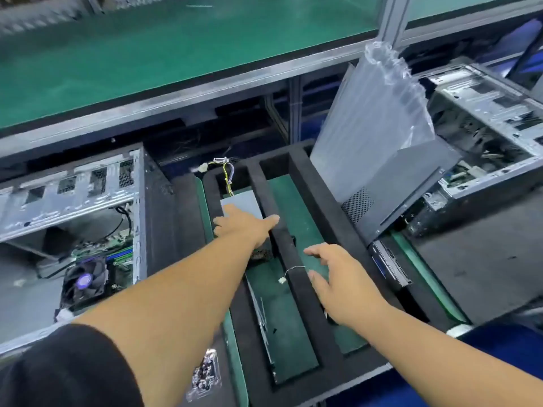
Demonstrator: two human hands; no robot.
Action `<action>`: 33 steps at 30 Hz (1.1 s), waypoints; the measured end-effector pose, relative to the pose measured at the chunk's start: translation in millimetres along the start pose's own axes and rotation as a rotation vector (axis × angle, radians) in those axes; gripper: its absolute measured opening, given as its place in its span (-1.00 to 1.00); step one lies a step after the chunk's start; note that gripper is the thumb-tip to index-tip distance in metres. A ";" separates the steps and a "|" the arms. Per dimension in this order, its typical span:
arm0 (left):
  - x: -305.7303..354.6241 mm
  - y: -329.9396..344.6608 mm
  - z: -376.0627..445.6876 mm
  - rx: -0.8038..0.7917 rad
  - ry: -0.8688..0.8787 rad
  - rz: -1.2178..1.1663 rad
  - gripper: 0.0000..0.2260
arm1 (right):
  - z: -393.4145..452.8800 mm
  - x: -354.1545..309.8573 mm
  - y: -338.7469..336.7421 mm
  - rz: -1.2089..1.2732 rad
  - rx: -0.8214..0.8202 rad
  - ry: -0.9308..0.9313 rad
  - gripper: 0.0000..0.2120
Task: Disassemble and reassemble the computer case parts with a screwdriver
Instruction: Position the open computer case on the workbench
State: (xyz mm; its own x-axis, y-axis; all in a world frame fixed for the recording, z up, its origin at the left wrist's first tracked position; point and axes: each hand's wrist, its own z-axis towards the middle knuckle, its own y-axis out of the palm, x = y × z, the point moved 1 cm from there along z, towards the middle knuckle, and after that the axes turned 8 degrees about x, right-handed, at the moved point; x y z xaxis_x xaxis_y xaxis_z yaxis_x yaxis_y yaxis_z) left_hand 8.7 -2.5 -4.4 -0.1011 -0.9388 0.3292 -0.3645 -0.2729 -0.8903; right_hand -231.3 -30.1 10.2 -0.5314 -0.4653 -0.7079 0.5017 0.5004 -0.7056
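- Green-matted tabletop (296,201) under a long metal-framed shelf, carrying a black foam tray (293,259) split by ridges into long compartments.
- Left hand (244,223) stretched far forward over the tray's left compartment, fingers straight and spread, grip released; fingertips lying on or just above a flat grey metal unit (249,202) at the far end of that compartment, thumb reaching onto the foam ridge beside it. Cannot tell whether touching or hovering.
- Yellow and grey wire bundle (226,171) with a white plug trailing from the far end of that unit, over the tray's back wall.
- Right hand (338,280) lower and nearer, above the middle compartment and the foam ridge, fingers loosely extended, thumb apart; grip released, holding nothing.
- Thin wire with a small white connector (282,279) draped over the ridge just left of the right hand.
- Open computer case (88,201) lying on its side at left, well apart from both hands; black cooling fan (85,282) and circuit board visible inside.
- Second open case (484,136) at right, bare metal frame showing.
- Grey side panel (405,186) tilted between tray and second case, with a clear air-cushion sheet (379,118) leaning against it.
- Black drive-like part (390,265) standing on edge just right of the tray.
- No screwdriver identifiable in view.
- Black sleeve (58,365) on the left arm at lower left.
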 end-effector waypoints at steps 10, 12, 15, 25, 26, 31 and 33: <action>0.9 -12.4 -0.1 0.088 -0.073 -0.187 -0.11 | 20.6 -2.5 -1.0 0.188 -0.033 0.123 -0.67; -4.0 -42.4 -10.0 0.110 -0.053 -0.273 -0.13 | 29.3 -9.6 -1.5 0.307 -0.018 0.195 -0.70; -17.1 -95.8 -32.2 0.145 0.030 -0.448 -0.16 | 41.7 -29.7 -5.0 0.493 -0.003 0.317 -0.74; -100.2 -262.7 -102.8 -0.189 0.158 -1.265 -0.42 | 45.0 -160.5 -16.6 1.313 -0.608 0.449 -0.26; -112.7 -270.0 -106.8 -0.217 0.170 -1.298 -0.49 | 39.3 -180.1 -19.9 1.343 -0.638 0.378 -0.28; -181.4 -295.1 -98.9 -0.286 0.205 -1.441 -0.59 | 12.4 -272.8 -16.2 1.263 -0.488 0.209 -0.42; -210.2 -305.0 -83.0 -0.284 0.150 -1.478 -0.53 | 4.5 -304.8 -6.7 1.135 -0.433 0.156 -0.41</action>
State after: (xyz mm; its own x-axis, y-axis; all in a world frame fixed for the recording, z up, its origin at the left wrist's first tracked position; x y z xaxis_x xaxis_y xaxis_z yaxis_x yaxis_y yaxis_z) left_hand 64.2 295.6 224.1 0.4211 0.1695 0.8910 -0.3794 -0.8594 0.3428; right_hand -69.7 105.1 230.6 -0.0313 0.4704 -0.8819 0.4809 0.7806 0.3993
